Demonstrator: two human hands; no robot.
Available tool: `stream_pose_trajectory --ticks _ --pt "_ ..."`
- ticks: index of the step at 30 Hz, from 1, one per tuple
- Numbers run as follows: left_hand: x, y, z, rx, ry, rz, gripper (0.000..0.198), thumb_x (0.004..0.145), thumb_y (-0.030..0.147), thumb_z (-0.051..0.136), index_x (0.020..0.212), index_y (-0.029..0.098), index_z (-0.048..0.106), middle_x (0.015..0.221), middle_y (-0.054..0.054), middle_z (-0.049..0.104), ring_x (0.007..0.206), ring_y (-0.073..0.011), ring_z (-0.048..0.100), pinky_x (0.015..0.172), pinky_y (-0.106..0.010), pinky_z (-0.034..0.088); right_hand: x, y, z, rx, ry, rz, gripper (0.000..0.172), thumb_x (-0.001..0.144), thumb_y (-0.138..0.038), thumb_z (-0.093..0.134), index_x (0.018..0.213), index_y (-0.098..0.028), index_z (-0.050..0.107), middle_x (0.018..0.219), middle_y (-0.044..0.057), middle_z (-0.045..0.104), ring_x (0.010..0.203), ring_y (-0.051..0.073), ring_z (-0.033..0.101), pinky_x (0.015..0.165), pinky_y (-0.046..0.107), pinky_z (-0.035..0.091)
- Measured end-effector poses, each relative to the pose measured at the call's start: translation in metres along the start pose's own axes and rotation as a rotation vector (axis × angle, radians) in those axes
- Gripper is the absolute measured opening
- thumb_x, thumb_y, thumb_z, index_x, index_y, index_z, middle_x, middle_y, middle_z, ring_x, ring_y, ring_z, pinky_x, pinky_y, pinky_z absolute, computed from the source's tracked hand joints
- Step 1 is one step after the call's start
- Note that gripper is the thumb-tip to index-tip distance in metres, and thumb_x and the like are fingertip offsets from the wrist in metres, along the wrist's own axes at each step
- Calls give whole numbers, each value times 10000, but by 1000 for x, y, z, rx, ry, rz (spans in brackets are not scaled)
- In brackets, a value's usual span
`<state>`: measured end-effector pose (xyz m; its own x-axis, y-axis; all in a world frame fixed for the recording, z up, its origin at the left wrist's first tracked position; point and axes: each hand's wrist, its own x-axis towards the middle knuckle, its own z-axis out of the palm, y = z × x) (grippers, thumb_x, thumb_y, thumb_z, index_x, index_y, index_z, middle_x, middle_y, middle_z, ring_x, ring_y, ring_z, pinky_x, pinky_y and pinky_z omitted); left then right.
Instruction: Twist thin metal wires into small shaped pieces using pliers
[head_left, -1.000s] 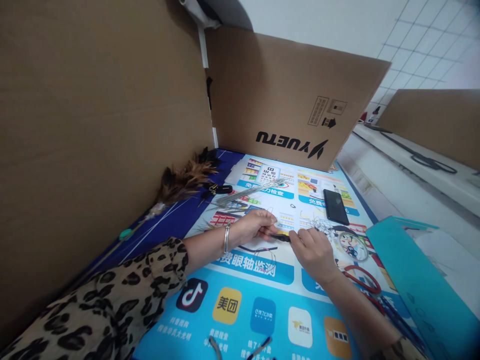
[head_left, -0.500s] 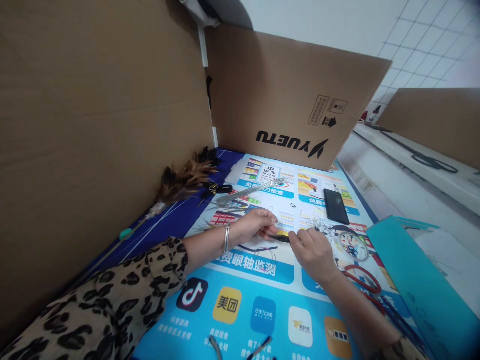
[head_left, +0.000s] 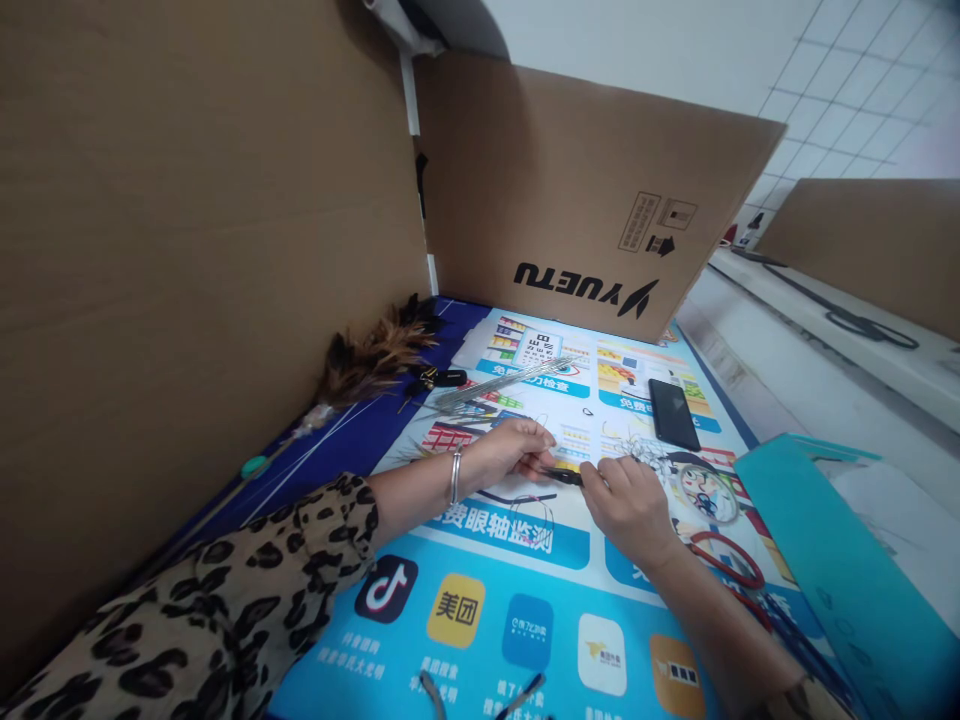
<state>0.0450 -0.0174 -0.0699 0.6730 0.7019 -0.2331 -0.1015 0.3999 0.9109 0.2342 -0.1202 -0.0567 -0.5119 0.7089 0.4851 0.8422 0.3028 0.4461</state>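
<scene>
My right hand [head_left: 628, 505] is closed around dark pliers [head_left: 564, 476], whose tip points left toward my other hand. My left hand [head_left: 517, 450] is pinched at the pliers' tip, with a thin wire loop [head_left: 541, 428] rising near its fingertips; exactly what lies between the fingers is too small to tell. Just below the hands lies a thin coil of wire with small pink bits [head_left: 534, 520] on the printed mat [head_left: 450, 560]. Behind the left hand rests a bundle of straight silvery wires [head_left: 506, 385].
Cardboard panels [head_left: 585, 180] stand at the left and back. A black phone [head_left: 673, 413], tangled wire [head_left: 641, 452], a round clear dish [head_left: 707, 492], red-handled scissors [head_left: 727, 558] and a teal folder [head_left: 840, 570] lie to the right. Brown feathers [head_left: 379, 355] and a black-handled tool [head_left: 450, 378] are left.
Both hands hold nearly the same pose. The view has shifted very slightly, and the pliers and right hand appear a touch further right.
</scene>
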Motion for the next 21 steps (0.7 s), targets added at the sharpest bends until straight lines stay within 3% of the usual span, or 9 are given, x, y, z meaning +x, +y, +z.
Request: stream_pose_trajectory --ticks 21 --pt "1 -5 -1 6 -19 -14 264 697 304 638 864 116 560 680 -49 613 495 -101 574 508 -240 487 0 1 -3 -10 -36 -30 167 857 -193 456 987 -203 560 755 43 529 714 154 403 634 330 241"
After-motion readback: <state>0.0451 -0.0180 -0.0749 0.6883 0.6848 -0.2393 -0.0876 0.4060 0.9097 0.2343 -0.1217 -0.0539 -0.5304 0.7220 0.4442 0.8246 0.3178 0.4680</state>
